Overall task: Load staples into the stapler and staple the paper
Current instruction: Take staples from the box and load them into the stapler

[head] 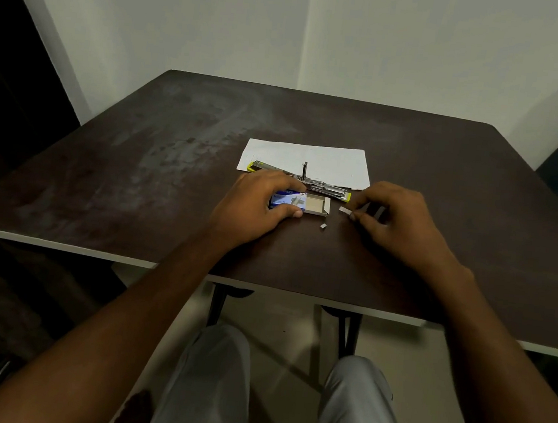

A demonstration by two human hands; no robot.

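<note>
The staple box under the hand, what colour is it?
Blue sleeve, pale inner tray: the staple box shows in the head view.

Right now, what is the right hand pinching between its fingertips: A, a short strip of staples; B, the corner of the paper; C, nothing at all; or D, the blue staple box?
A: the right hand pinches a short strip of staples just right of the open staple box, which the left hand steadies; the paper lies farther back under the opened stapler.
</note>
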